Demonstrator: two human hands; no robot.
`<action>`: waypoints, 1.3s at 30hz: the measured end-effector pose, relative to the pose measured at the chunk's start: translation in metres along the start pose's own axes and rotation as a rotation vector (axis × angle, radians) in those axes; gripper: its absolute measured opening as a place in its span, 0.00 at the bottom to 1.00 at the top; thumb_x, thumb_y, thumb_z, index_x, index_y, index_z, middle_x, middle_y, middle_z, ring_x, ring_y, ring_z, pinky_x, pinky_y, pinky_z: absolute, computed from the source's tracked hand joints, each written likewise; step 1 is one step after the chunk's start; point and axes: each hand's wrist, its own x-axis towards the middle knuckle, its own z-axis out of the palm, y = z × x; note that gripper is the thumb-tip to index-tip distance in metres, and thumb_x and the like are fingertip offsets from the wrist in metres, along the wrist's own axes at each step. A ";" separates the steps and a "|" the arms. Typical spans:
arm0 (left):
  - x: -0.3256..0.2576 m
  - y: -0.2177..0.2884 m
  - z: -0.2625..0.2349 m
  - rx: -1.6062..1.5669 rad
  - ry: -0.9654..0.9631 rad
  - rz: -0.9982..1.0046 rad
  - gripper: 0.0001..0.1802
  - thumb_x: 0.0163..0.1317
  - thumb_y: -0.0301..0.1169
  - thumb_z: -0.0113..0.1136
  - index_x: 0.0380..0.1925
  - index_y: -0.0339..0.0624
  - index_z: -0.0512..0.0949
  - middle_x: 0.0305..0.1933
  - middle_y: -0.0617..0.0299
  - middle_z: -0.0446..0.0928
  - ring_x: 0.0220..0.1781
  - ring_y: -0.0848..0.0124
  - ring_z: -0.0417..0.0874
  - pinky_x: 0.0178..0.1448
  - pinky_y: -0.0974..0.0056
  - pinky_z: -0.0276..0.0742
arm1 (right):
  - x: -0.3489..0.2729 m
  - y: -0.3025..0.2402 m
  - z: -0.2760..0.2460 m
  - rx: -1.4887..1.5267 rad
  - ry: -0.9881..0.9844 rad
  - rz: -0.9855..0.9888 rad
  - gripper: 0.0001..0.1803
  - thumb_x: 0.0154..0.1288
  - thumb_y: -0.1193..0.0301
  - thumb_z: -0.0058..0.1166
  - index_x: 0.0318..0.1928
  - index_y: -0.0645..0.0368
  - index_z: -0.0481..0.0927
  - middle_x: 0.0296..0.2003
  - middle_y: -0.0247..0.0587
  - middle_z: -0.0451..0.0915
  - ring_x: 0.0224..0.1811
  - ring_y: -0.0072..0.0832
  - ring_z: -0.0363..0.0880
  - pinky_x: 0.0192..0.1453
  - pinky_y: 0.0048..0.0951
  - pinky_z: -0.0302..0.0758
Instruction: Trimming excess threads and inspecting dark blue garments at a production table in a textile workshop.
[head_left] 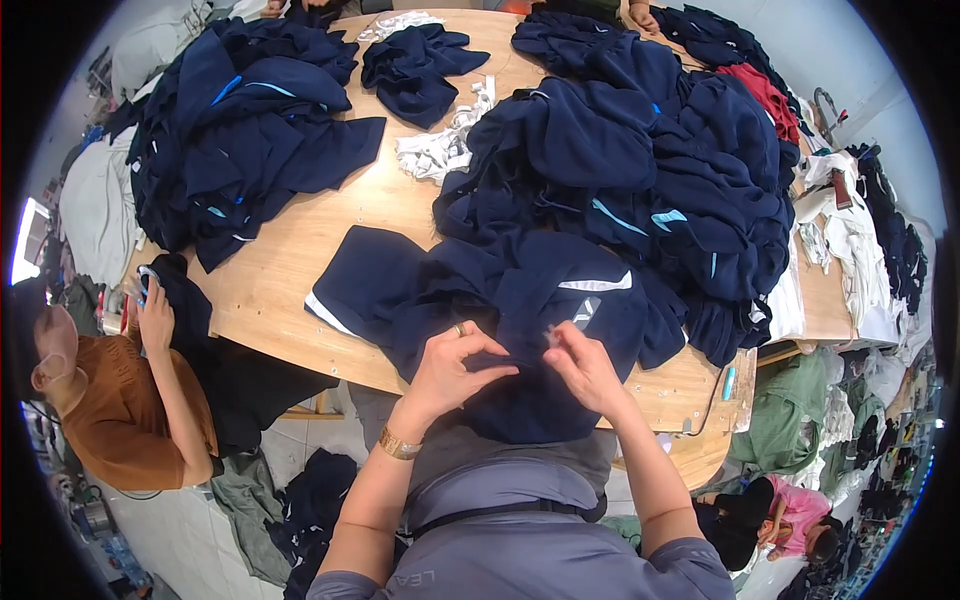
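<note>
Head view: navy garment point(520, 300) pinched between fingers point(500, 362) of left hand point(450, 368) and right hand point(585, 368).

Small object pinched in right hand point(585, 365) blurred, perhaps thread; table point(290, 270) mostly covered.

Light: bright, even, from overhead; the bench point(290, 270) top shows clearly.
Shadows: soft, short, tucked under the navy garment piles point(640, 170).
Glare: pale washout at far left window point(25, 240).
Distortion: fisheye bend, black corners.
Focus: centre sharp, rim softer.
</note>
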 end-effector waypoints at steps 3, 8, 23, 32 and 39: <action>0.002 -0.004 -0.002 0.014 0.090 -0.014 0.13 0.39 0.28 0.73 0.26 0.40 0.80 0.24 0.61 0.75 0.27 0.68 0.76 0.31 0.68 0.71 | -0.007 0.020 0.015 0.183 0.211 0.059 0.14 0.63 0.65 0.52 0.36 0.61 0.63 0.19 0.40 0.68 0.20 0.30 0.66 0.27 0.28 0.67; 0.008 -0.013 -0.018 0.552 0.523 -0.012 0.19 0.45 0.31 0.69 0.39 0.41 0.76 0.43 0.54 0.73 0.49 0.57 0.72 0.47 0.60 0.70 | -0.012 0.020 0.036 0.034 0.364 0.011 0.27 0.47 0.65 0.69 0.32 0.59 0.60 0.23 0.35 0.64 0.22 0.24 0.63 0.28 0.23 0.65; -0.037 0.004 0.004 0.468 0.236 -0.062 0.37 0.40 0.35 0.72 0.55 0.48 0.70 0.59 0.48 0.63 0.61 0.51 0.64 0.61 0.50 0.60 | 0.022 -0.008 0.035 0.908 0.115 0.109 0.17 0.58 0.80 0.55 0.32 0.52 0.58 0.25 0.26 0.67 0.27 0.11 0.64 0.32 0.14 0.63; -0.031 0.004 -0.003 0.473 0.303 0.187 0.25 0.38 0.22 0.64 0.43 0.46 0.78 0.54 0.55 0.68 0.57 0.55 0.68 0.57 0.55 0.65 | 0.050 -0.027 0.051 0.963 0.149 0.196 0.14 0.62 0.75 0.53 0.32 0.53 0.59 0.27 0.30 0.71 0.29 0.15 0.70 0.31 0.15 0.67; -0.030 0.008 -0.010 0.368 0.434 0.158 0.10 0.41 0.21 0.60 0.27 0.38 0.73 0.49 0.54 0.75 0.59 0.52 0.70 0.59 0.52 0.64 | 0.012 -0.018 0.070 0.191 0.323 -0.562 0.20 0.45 0.79 0.56 0.33 0.59 0.57 0.42 0.52 0.63 0.52 0.41 0.68 0.52 0.38 0.68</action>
